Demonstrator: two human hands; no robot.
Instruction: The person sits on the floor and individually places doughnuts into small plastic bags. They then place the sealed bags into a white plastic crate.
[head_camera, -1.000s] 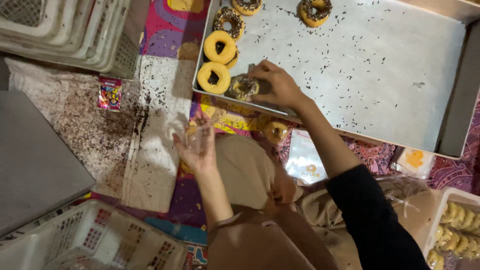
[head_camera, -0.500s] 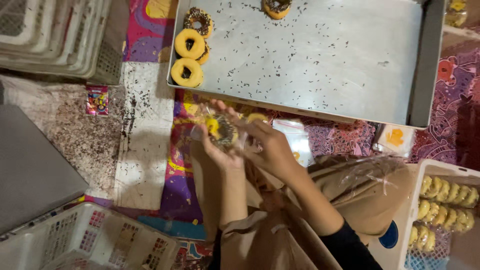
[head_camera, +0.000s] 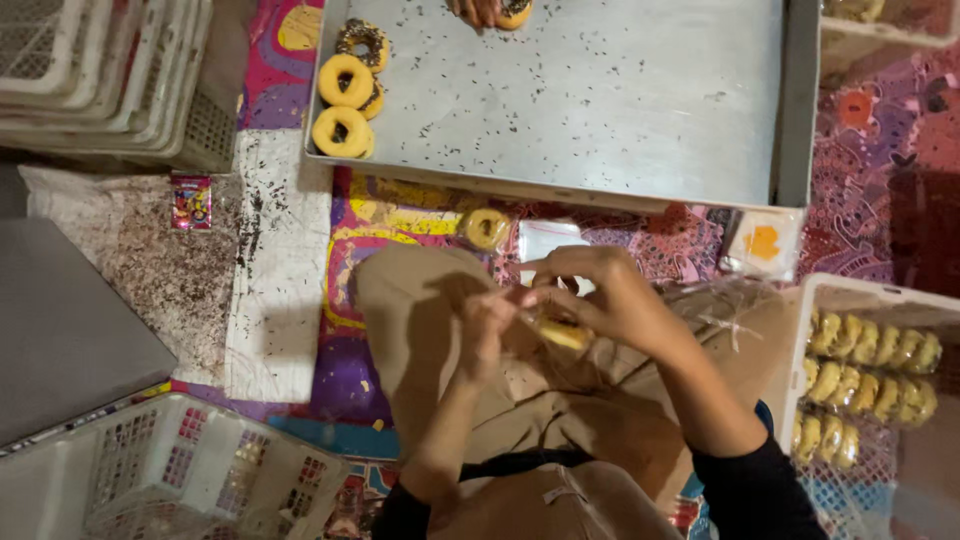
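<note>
While both hands, the left hand (head_camera: 487, 322) and the right hand (head_camera: 590, 290), pinch shut on the yellow donut (head_camera: 562, 333) in its thin clear bag (head_camera: 700, 310), it looks light, soft and easy to squash, so gentle edge holds seem best.

Between my hands (head_camera: 560, 305) sits a yellow doughnut (head_camera: 562, 333). Beyond them the grey metal tray (head_camera: 600, 110) is flecked with dark sprinkles and carries yellow-glazed doughnuts (head_camera: 343, 105). Under my wrists my lap cloth (head_camera: 440, 330) is plain tan. The mat (head_camera: 860, 140) around them swirls pink, purple and yellow. To my right stands a white crate (head_camera: 870, 290).
</note>
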